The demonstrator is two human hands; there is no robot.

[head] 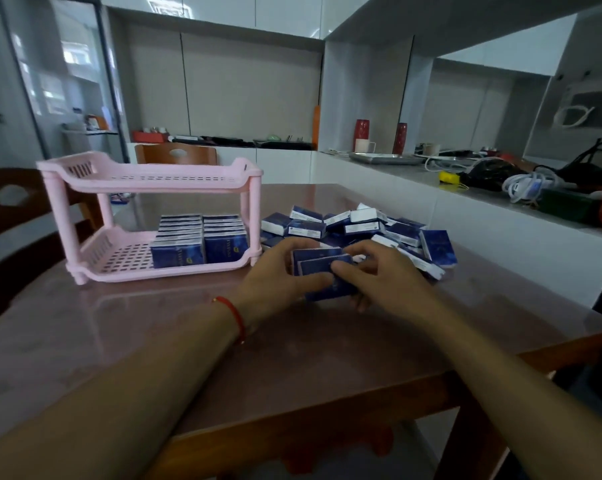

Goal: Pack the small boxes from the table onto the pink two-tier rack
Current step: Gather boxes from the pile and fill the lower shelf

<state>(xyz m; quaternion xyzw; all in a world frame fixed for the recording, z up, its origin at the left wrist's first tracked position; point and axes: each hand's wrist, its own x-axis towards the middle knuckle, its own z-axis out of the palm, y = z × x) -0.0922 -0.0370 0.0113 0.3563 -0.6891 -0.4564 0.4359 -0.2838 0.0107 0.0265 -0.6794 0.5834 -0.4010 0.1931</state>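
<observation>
Centrally, I see both hands meeting over a small bundle of dark blue boxes (322,271) held just above the table (154,341), in front of the loose pile. My left hand (282,271) wraps the bundle from its left side, thumb across the near face and fingers curled over the top edge; a red cord bracelet (235,315) circles that wrist. My right hand (375,271) closes on the same bundle from the right, thumb pressing the front face and fingers bent around the far side and underside. At least two boxes are stacked face to face in the grip; I cannot tell the exact count, as the fingers hide the lower part.

Behind and to the right of the hands lies the loose pile of boxes (358,226), blue-and-white packs heaped at mixed angles on the table.

To the left stands the pink two-tier rack (154,176). Its lower tier (119,261) carries two rows of packed boxes (199,237) standing on edge at the right end, touching one another; the slotted floor to their left is bare. The upper tier shows only its slotted wall from this angle; I cannot see its floor.

Two wooden chairs (176,154) stand beyond the rack, and a grey counter (413,174) with cables and vessels runs along the right.
</observation>
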